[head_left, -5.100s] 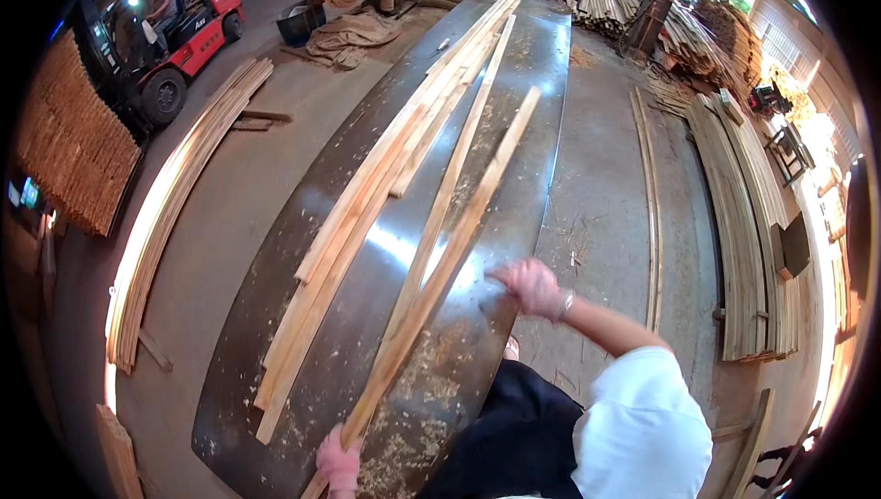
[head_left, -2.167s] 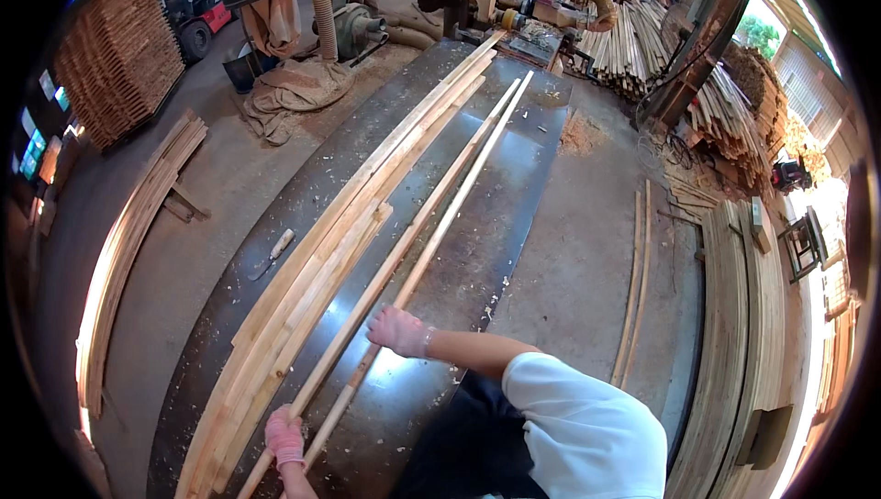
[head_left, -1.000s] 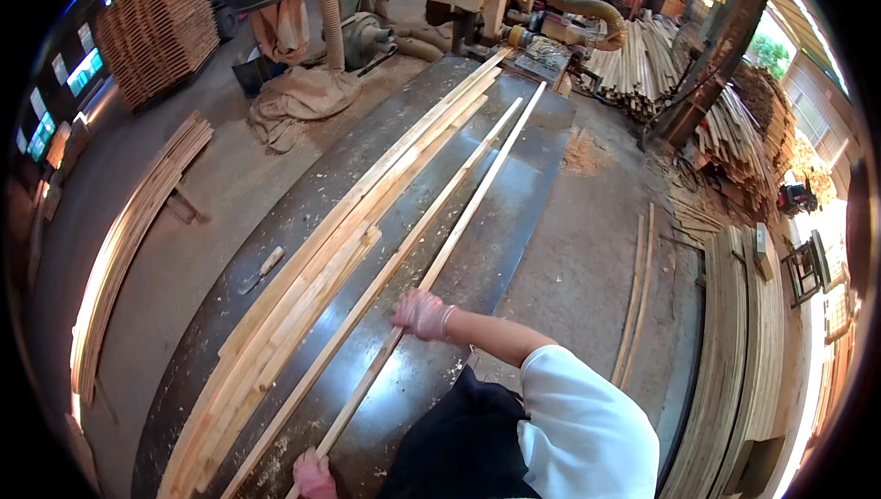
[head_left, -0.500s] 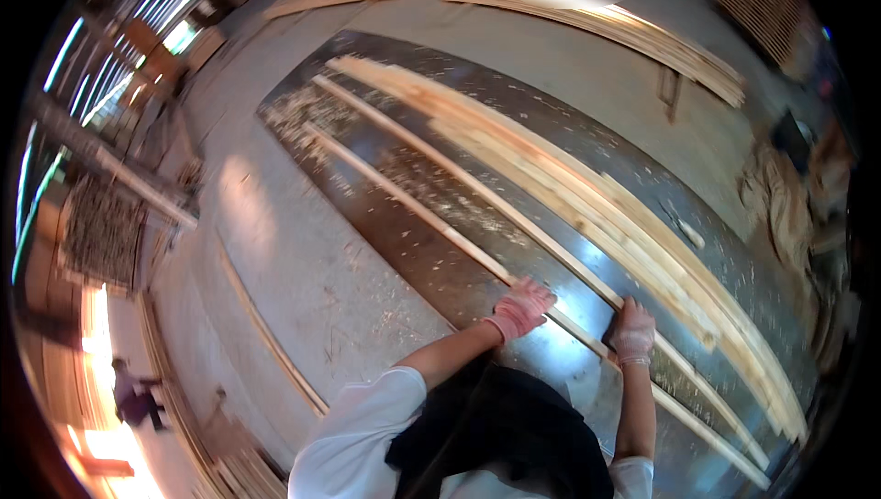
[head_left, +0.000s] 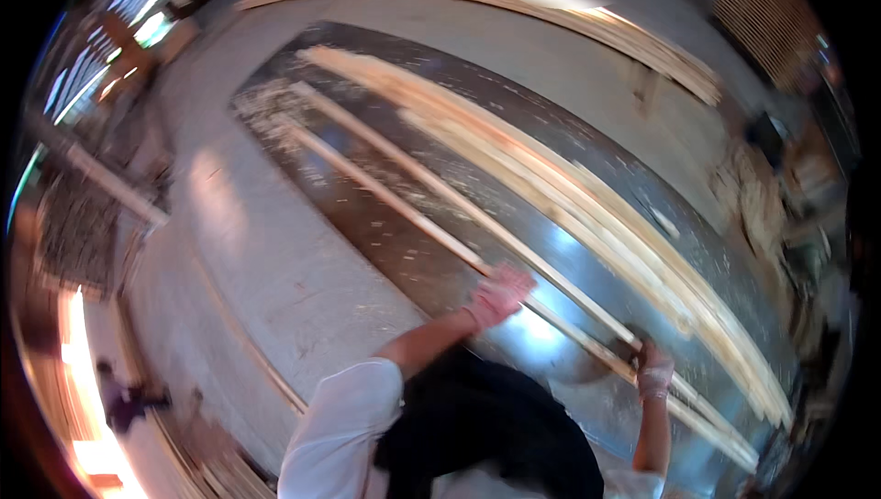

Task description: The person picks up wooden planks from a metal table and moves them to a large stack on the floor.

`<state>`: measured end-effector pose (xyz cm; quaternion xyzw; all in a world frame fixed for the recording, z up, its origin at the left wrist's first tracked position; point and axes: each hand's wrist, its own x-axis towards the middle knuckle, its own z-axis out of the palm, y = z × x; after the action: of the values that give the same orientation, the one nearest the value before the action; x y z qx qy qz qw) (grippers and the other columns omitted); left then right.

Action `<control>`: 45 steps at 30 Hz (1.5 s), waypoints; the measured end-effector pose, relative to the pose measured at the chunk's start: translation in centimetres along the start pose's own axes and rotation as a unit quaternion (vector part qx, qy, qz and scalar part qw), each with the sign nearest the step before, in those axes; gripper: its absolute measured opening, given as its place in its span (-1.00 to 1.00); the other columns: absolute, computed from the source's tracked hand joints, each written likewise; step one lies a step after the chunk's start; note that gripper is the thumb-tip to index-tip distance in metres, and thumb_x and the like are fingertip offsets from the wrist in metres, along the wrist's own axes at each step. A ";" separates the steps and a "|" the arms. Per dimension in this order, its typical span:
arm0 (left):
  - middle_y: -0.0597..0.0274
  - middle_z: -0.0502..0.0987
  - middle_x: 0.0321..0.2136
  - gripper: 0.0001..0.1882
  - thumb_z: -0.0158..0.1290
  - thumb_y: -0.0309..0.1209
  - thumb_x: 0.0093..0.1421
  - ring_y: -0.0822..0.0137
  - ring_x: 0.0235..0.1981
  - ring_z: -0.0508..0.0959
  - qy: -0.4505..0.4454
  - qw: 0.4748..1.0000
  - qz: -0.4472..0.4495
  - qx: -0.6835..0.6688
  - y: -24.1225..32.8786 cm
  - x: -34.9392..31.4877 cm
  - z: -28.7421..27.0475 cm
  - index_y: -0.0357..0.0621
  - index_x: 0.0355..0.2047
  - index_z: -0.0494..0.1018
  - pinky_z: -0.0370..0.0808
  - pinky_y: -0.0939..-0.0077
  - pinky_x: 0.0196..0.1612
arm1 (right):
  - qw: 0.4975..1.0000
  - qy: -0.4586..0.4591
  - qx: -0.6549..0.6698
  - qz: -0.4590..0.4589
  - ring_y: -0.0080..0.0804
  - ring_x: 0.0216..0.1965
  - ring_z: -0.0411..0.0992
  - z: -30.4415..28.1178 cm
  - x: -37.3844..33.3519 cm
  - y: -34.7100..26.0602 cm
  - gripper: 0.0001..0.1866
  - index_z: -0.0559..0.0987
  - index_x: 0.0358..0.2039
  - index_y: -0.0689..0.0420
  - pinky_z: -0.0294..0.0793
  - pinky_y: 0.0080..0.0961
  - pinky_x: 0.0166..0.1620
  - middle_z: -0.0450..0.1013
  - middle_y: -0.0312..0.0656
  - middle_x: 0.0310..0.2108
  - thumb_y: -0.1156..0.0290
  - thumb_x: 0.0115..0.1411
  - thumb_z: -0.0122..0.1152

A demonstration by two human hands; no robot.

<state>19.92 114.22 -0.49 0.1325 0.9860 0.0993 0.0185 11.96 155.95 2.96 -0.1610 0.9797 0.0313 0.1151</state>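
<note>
Two long, thin wooden strips lie lengthwise on a dark, shiny tabletop (head_left: 367, 265). My left hand (head_left: 500, 295), in a pinkish glove, is laid over the near wooden strip (head_left: 418, 219), its fingers curled across it though blurred. Farther down the strips, my gloved right hand (head_left: 654, 371) is closed at the far wooden strip (head_left: 528, 256), with its thumb side close to the near one. The exact grip of its fingertips is partly hidden. Toward the lower right, the two strips run close together.
Beyond the strips, a stack of longer boards (head_left: 560, 192) lies along the table. Wood shavings (head_left: 262, 105) cover its far left corner. More boards (head_left: 587, 27) are stacked behind, with a slatted wood pile (head_left: 766, 13) at upper right. At lower left, a person (head_left: 124, 398) is near bright light.
My right hand has slid down along the strips toward the lower right, away from my left hand. My left hand stays over the near strip. The whole view has shifted slightly.
</note>
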 end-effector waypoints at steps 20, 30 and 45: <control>0.18 0.47 -0.13 -0.44 0.21 0.03 -0.01 0.12 -0.03 0.42 -0.148 0.983 0.104 -0.013 4.5 4.9 -0.8 0.07 -0.04 0.47 0.32 0.14 0.05 | 0.972 -0.119 0.191 0.063 -0.03 -0.12 0.50 0.0 -2.1 6.0 -0.48 0.65 -0.21 -0.02 0.45 -0.21 -0.03 0.56 -0.05 -0.23 -0.18 0.21 -0.03; 0.02 0.43 0.00 -0.36 0.21 0.03 0.01 0.01 0.10 0.38 -0.123 0.976 0.000 -0.178 2.9 6.4 -4.4 -0.02 0.04 0.42 0.29 0.17 0.18 | 0.919 0.171 0.249 0.253 0.20 0.09 0.34 0.7 5.5 5.4 -0.25 0.29 0.20 0.16 0.39 -0.14 0.11 0.23 0.15 0.22 -0.02 0.11 0.24; 0.26 0.48 -0.09 -0.56 0.13 -0.12 0.13 0.22 0.06 0.42 -0.187 0.978 0.032 0.091 -5.5 18.5 -3.2 0.04 -0.01 0.44 0.23 0.21 0.18 | 0.985 0.147 0.074 0.057 0.01 0.04 0.36 -3.7 9.8 6.9 -0.34 0.38 0.10 0.08 0.30 -0.14 0.13 0.39 -0.02 0.05 0.24 -0.03 0.39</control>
<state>0.49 113.27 1.30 0.1817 0.9652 -0.0163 0.1874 -0.14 159.09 4.43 -0.0992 0.9931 -0.0592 -0.0205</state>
